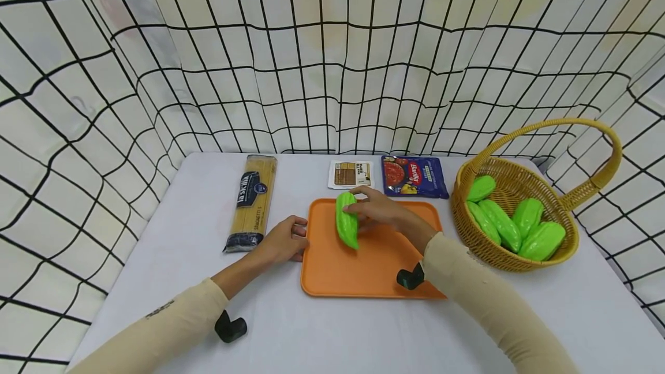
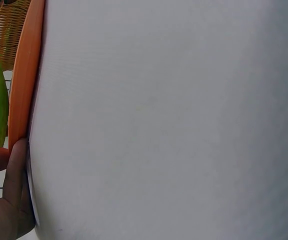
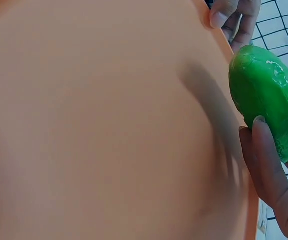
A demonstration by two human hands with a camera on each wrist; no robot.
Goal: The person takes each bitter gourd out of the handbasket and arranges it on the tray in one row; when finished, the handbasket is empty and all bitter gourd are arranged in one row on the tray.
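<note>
My right hand [image 1: 376, 209] pinches a long, glossy green fruit [image 1: 346, 221] with a tapered end, over the orange tray [image 1: 363, 270]. In the right wrist view the green fruit [image 3: 266, 97] is between fingers and thumb, its shadow falling on the tray [image 3: 109, 125]. At the tray's left edge, my left hand [image 1: 286, 240] grips the rim, with the thumb on top and fingers along the outer side in the left wrist view. More green fruits [image 1: 501, 224] of this kind lie inside a wicker basket [image 1: 462, 218] to the right of the tray.
A spaghetti packet [image 1: 254, 201] lies left of the tray. Behind the tray are a small white-and-brown packet [image 1: 350, 174] and a blue Barilla pouch [image 1: 414, 176]. The basket's tall handle [image 1: 556, 123] arches upward. Black netting [image 1: 322, 68] over white cloth encloses the white table [image 1: 301, 333].
</note>
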